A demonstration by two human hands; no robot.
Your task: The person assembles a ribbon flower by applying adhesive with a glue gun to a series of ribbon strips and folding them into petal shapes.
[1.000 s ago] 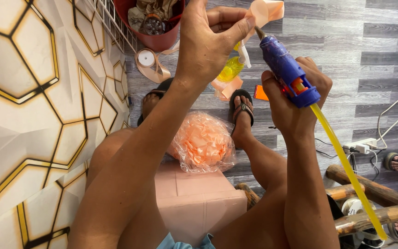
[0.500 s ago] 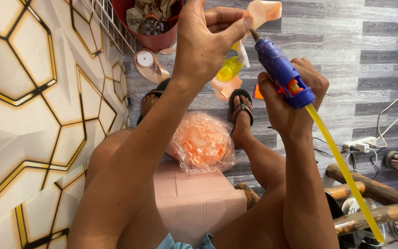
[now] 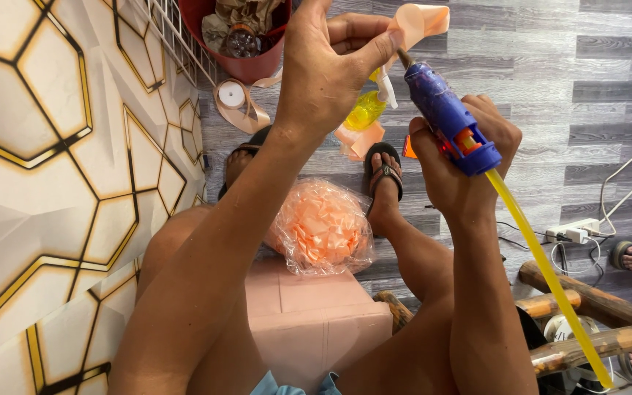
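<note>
pinching a peach ribbon, left hand; right hand grips glue gun.

I log open floor toward its far right edge. Blocking: patterned wall panel along the left, red bucket at the far edge, bagged ribbon centre, wooden poles near right.

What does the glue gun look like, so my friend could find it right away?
Look at the grey plank floor, then at the two raised hands above it. The right hand grips the glue gun, its tip against a peach ribbon piece pinched by the left hand. It is the only blue thing, with a long yellow glue stick trailing out its back.
</note>
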